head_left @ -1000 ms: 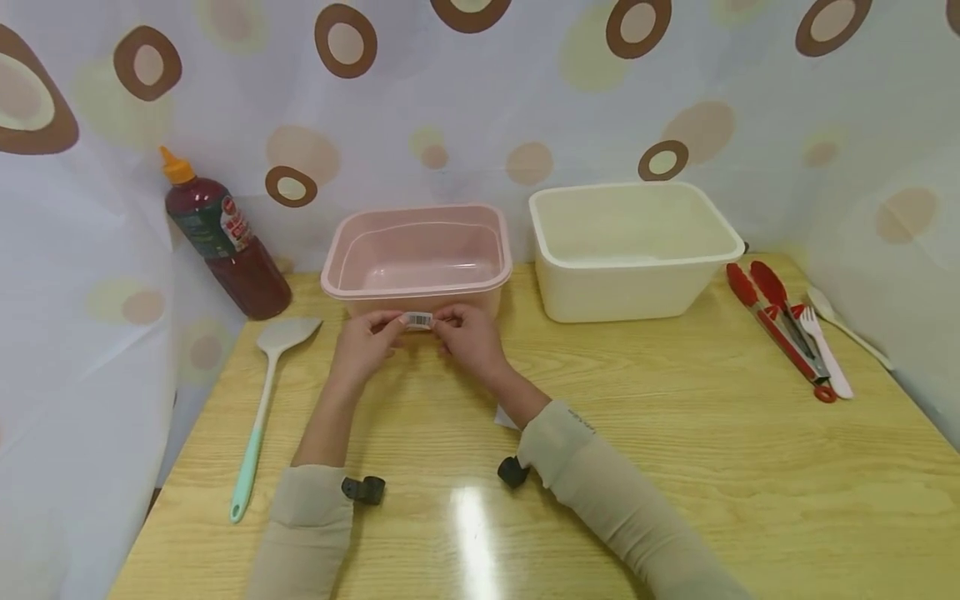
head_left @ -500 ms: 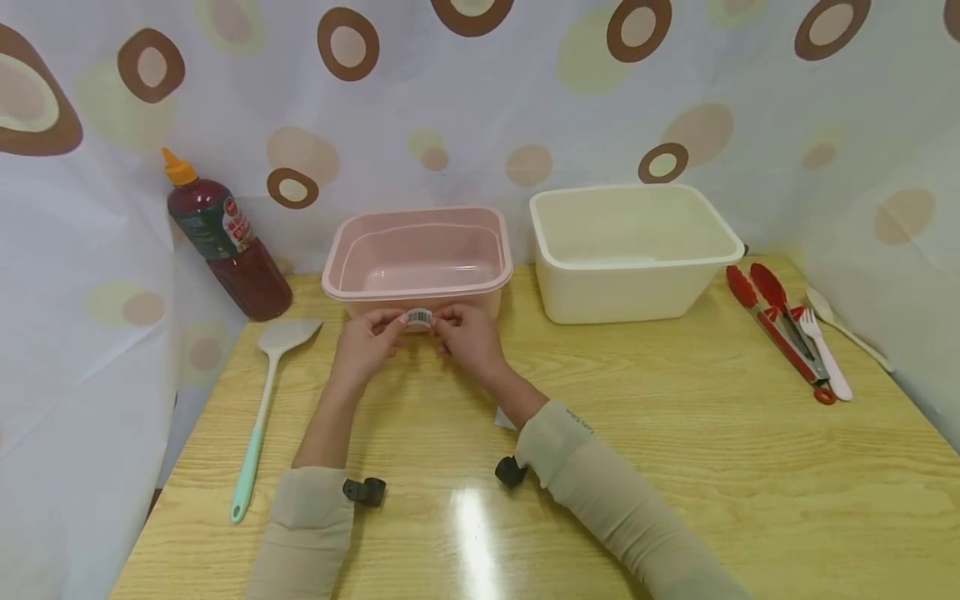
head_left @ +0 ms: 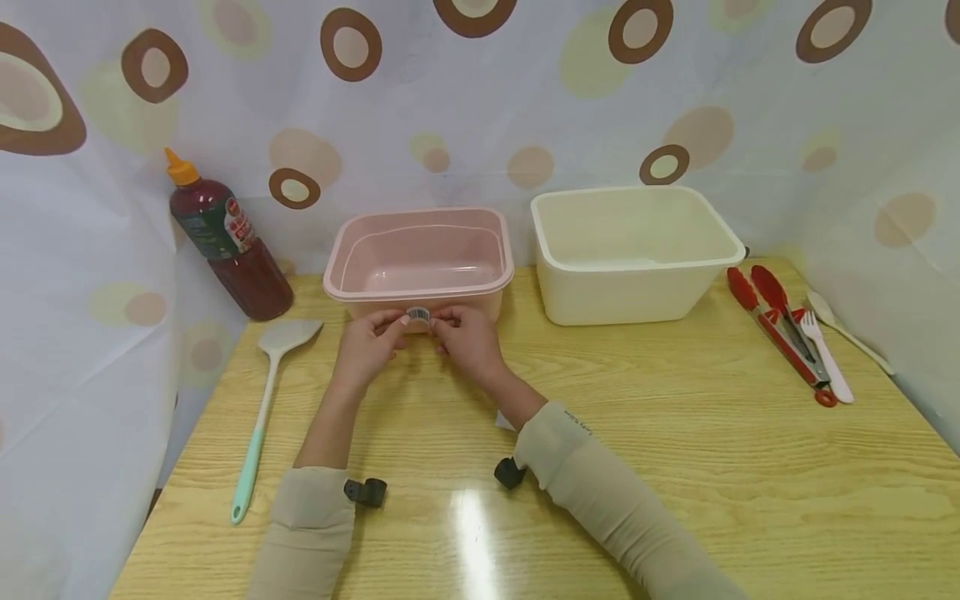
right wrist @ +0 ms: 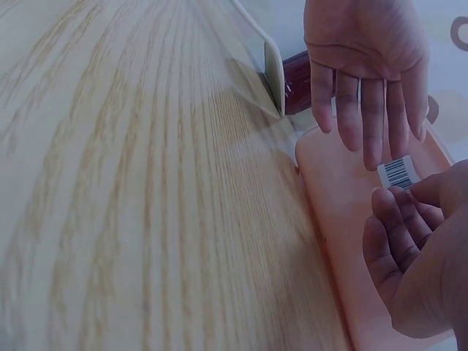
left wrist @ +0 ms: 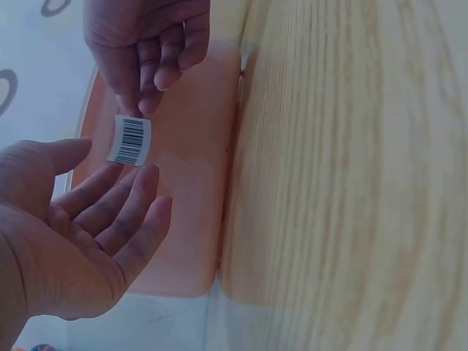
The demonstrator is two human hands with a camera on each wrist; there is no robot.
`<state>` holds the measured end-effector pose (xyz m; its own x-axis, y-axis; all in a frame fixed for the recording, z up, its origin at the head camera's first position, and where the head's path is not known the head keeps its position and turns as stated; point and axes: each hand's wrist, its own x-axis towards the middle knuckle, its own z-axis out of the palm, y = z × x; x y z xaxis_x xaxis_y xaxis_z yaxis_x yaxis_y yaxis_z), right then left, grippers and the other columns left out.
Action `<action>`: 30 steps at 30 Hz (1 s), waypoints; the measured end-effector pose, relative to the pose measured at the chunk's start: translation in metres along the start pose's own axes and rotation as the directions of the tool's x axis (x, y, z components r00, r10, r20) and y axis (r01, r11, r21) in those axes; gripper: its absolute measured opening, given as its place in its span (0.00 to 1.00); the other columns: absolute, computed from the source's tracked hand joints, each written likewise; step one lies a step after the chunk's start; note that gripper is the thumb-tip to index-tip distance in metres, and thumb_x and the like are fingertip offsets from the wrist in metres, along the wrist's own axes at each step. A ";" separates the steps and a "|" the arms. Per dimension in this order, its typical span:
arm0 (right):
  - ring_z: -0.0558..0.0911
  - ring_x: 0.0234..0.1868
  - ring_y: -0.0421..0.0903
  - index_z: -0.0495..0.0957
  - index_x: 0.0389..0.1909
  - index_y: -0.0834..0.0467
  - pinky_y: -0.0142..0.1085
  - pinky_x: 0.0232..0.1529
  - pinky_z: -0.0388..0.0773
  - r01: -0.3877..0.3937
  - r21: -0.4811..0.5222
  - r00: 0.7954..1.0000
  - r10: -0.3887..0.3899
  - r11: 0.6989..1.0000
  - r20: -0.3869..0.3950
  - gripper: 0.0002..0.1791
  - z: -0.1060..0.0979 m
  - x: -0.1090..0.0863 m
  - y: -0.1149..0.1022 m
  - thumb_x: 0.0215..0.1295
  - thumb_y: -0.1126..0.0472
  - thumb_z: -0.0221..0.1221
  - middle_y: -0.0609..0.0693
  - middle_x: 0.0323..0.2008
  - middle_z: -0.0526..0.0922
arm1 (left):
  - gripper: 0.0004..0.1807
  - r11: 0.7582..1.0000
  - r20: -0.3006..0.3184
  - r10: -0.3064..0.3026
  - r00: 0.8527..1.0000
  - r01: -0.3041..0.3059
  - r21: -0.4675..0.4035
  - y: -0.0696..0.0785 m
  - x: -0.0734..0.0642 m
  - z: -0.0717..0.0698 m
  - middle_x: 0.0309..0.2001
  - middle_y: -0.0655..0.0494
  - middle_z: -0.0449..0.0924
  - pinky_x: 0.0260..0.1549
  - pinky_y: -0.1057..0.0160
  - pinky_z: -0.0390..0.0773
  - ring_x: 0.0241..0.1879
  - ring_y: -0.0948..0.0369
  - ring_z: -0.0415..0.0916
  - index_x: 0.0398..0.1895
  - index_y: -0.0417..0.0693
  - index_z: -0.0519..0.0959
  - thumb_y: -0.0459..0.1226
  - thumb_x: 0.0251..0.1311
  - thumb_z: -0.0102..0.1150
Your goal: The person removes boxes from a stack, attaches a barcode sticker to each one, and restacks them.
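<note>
A small white barcode label (head_left: 418, 315), slightly bowed, hangs between my hands before the pink plastic basin (head_left: 420, 296). My right hand (head_left: 468, 337) pinches one end of it between thumb and finger, as the right wrist view shows on the label (right wrist: 398, 173). My left hand (head_left: 363, 350) is at the other end. In the left wrist view, the left hand (left wrist: 88, 227) has its fingers extended near the label's edge (left wrist: 131, 140) and its thumb held apart. Whether the label touches the basin wall, I cannot tell.
A cream bin (head_left: 622, 292) stands right of the basin. On the left are a sauce bottle (head_left: 232, 250) and a turner (head_left: 262, 408). Red-tipped tongs (head_left: 780, 333), a pink fork (head_left: 828, 358) and a pale spoon (head_left: 847, 329) lie right. White paper (head_left: 504, 422) shows beneath my right wrist.
The label has gone from nearly flat to bowed, and its left end has shifted slightly. Both hands stay almost in place in front of the basin.
</note>
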<state>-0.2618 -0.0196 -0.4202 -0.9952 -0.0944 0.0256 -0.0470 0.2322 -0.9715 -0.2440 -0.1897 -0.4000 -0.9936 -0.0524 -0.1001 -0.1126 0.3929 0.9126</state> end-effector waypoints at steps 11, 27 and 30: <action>0.84 0.25 0.54 0.85 0.45 0.66 0.26 0.23 0.78 0.012 -0.012 1.000 -0.012 1.000 -0.004 0.11 0.002 0.002 0.002 0.71 0.62 0.61 0.59 0.36 0.89 | 0.24 1.000 -0.004 -0.013 1.000 0.013 0.007 0.000 0.001 0.000 0.59 0.45 0.83 0.46 0.54 0.85 0.49 0.48 0.86 0.65 0.44 0.78 0.47 0.73 0.56; 0.85 0.30 0.62 0.85 0.49 0.64 0.26 0.22 0.76 0.005 -0.001 1.000 -0.005 1.000 0.020 0.13 0.002 -0.001 -0.001 0.71 0.62 0.59 0.59 0.35 0.88 | 0.25 0.999 -0.002 0.007 1.000 -0.007 0.041 0.000 0.000 -0.002 0.58 0.44 0.84 0.38 0.64 0.84 0.47 0.50 0.87 0.66 0.45 0.77 0.48 0.73 0.55; 0.85 0.30 0.63 0.85 0.50 0.65 0.26 0.22 0.76 0.003 -0.002 1.000 -0.003 1.000 0.017 0.13 0.002 -0.001 -0.002 0.72 0.62 0.58 0.58 0.34 0.88 | 0.25 0.999 -0.001 0.010 1.000 -0.010 0.036 0.000 0.000 -0.001 0.59 0.44 0.83 0.37 0.66 0.83 0.48 0.48 0.87 0.66 0.44 0.77 0.47 0.74 0.55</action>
<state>-0.2609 -0.0223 -0.4190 -0.9934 -0.1118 0.0246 -0.0503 0.2336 -0.9710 -0.2442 -0.1908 -0.3993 -0.9947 -0.0493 -0.0907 -0.1031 0.4265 0.8986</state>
